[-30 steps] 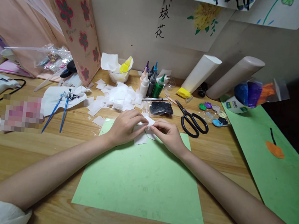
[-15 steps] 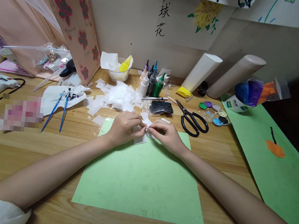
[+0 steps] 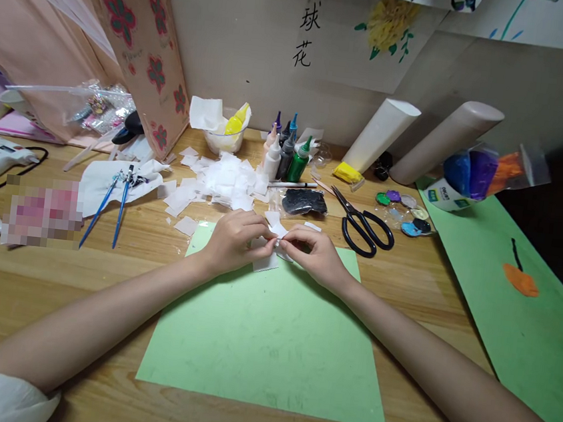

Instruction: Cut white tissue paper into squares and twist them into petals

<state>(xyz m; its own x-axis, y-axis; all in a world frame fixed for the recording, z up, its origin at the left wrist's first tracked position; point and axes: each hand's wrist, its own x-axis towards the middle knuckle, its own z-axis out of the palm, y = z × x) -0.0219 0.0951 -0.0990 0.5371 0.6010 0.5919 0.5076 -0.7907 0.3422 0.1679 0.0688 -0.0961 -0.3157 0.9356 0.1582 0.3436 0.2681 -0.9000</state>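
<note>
Near the back edge of the green sheet (image 3: 267,344), my left hand (image 3: 239,239) and my right hand (image 3: 314,255) meet fingertip to fingertip. Both pinch a small white paper piece (image 3: 278,240) between them; its exact shape is mostly hidden by the fingers. A white paper square (image 3: 266,262) lies under the fingertips on the green sheet, and more white pieces stick out just behind them. A pile of white paper squares (image 3: 229,179) lies on the table behind my left hand.
Black-handled scissors (image 3: 363,225) lie behind my right hand, beside a black packet (image 3: 304,202). Paint bottles (image 3: 298,162) and a bowl (image 3: 223,141) stand along the wall. Paintbrushes (image 3: 121,211) rest at left, a glue gun (image 3: 2,158) farther left.
</note>
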